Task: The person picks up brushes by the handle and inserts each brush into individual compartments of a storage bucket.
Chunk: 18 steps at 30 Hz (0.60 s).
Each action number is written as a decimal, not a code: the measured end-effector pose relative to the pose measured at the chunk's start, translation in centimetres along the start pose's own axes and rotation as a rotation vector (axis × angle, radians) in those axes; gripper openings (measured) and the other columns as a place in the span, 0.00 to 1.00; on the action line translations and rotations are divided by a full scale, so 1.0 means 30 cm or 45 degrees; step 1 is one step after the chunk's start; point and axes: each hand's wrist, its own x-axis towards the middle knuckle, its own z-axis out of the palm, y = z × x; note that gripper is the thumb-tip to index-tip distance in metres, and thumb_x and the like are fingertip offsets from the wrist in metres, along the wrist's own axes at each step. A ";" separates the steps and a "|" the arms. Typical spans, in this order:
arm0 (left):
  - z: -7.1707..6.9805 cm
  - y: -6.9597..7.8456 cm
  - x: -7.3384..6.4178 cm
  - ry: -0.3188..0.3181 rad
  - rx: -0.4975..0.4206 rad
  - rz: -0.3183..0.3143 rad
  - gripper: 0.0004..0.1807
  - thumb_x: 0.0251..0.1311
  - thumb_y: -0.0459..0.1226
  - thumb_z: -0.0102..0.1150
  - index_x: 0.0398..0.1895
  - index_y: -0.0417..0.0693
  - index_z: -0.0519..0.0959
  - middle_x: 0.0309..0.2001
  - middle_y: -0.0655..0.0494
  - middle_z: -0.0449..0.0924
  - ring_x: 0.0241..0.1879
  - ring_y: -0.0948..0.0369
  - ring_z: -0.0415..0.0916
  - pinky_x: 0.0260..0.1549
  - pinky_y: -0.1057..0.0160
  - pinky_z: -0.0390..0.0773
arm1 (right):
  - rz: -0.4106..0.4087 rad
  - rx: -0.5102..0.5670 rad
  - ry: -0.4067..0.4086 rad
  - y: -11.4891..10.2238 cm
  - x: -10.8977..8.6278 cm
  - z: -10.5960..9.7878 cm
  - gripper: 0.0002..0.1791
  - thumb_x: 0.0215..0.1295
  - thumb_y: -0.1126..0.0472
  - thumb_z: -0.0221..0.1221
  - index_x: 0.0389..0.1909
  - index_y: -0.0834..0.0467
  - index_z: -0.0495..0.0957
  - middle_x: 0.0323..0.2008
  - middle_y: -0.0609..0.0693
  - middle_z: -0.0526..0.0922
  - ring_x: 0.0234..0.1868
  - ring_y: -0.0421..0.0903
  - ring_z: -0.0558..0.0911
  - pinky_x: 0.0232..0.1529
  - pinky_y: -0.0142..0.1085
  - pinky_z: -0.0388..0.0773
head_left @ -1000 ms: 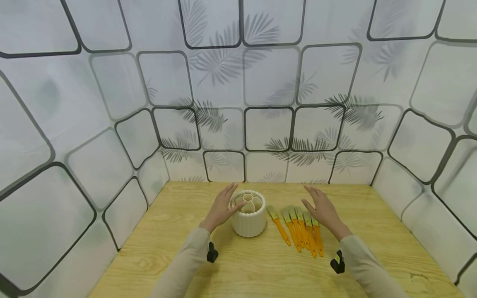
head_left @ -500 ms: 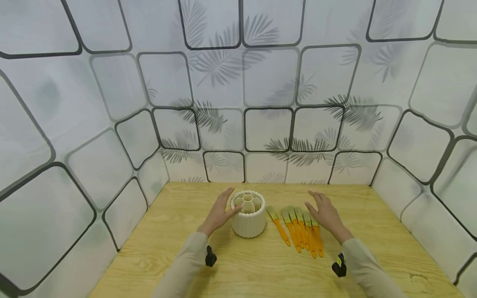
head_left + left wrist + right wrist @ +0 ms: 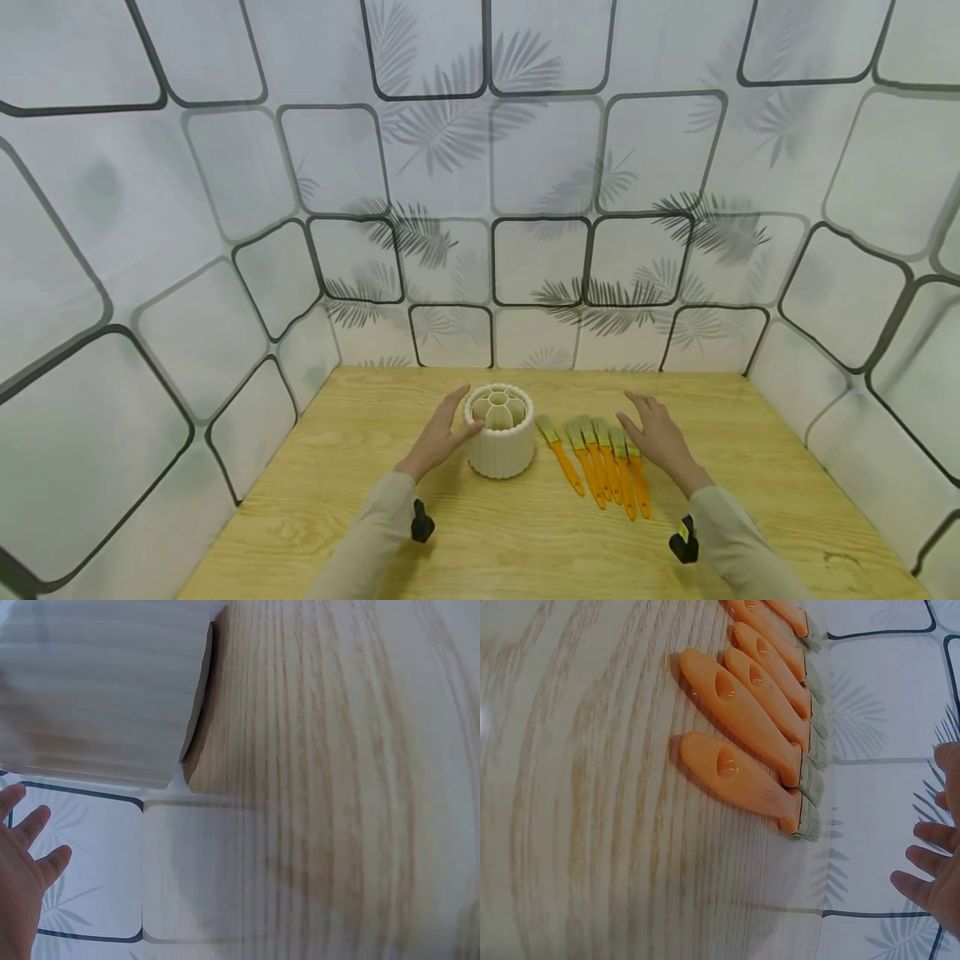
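Observation:
A cream ribbed round holder (image 3: 501,450) with petal-shaped compartments stands upright on the table. My left hand (image 3: 438,435) hovers beside its left side, fingers spread, thumb tip overlapping the rim in the head view. The holder's ribbed wall (image 3: 105,690) fills the upper left of the left wrist view. Several paintbrushes with orange handles (image 3: 611,471) lie in a loose row to the right of the holder, bristles pointing away. One paintbrush (image 3: 562,458) lies apart, nearest the holder. Over the right end of the row, my right hand (image 3: 660,435) is raised with fingers relaxed, holding nothing.
Both hands are above a light wood-grain table (image 3: 525,550). Its far edge meets a patterned wall covering (image 3: 540,258), which also rises along the left and right sides. A black wrist camera (image 3: 422,523) is strapped on the left sleeve, another black camera (image 3: 684,543) on the right.
Both hands have drawn slightly back toward the person, the left moving a little left and the right a little right. Holder and paintbrushes have stayed in place.

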 end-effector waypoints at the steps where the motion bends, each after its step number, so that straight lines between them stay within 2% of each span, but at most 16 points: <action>1: 0.001 0.000 -0.002 -0.001 -0.004 0.000 0.41 0.60 0.56 0.54 0.72 0.55 0.50 0.71 0.52 0.51 0.70 0.50 0.49 0.64 0.42 0.55 | 0.005 0.001 -0.005 0.001 -0.002 0.000 0.31 0.70 0.48 0.48 0.66 0.64 0.60 0.58 0.69 0.66 0.56 0.67 0.67 0.45 0.61 0.71; 5: 0.002 -0.003 -0.010 -0.015 -0.010 -0.006 0.41 0.59 0.56 0.54 0.72 0.57 0.50 0.71 0.52 0.51 0.70 0.51 0.49 0.65 0.43 0.55 | 0.016 0.002 -0.007 0.007 -0.008 0.001 0.30 0.70 0.49 0.49 0.65 0.65 0.62 0.57 0.69 0.66 0.55 0.67 0.67 0.45 0.61 0.71; 12: 0.002 -0.013 -0.025 -0.017 -0.052 0.006 0.43 0.58 0.55 0.57 0.72 0.54 0.51 0.71 0.51 0.52 0.69 0.50 0.50 0.64 0.43 0.55 | 0.047 -0.013 -0.025 0.016 -0.022 0.000 0.30 0.69 0.49 0.49 0.61 0.68 0.65 0.55 0.70 0.68 0.54 0.67 0.68 0.46 0.61 0.71; 18: 0.009 -0.031 -0.033 -0.023 -0.079 -0.004 0.44 0.56 0.55 0.58 0.72 0.53 0.50 0.70 0.49 0.54 0.68 0.49 0.52 0.63 0.41 0.57 | 0.079 -0.006 -0.046 0.017 -0.033 -0.003 0.31 0.67 0.53 0.53 0.62 0.70 0.62 0.54 0.71 0.67 0.52 0.68 0.68 0.45 0.60 0.72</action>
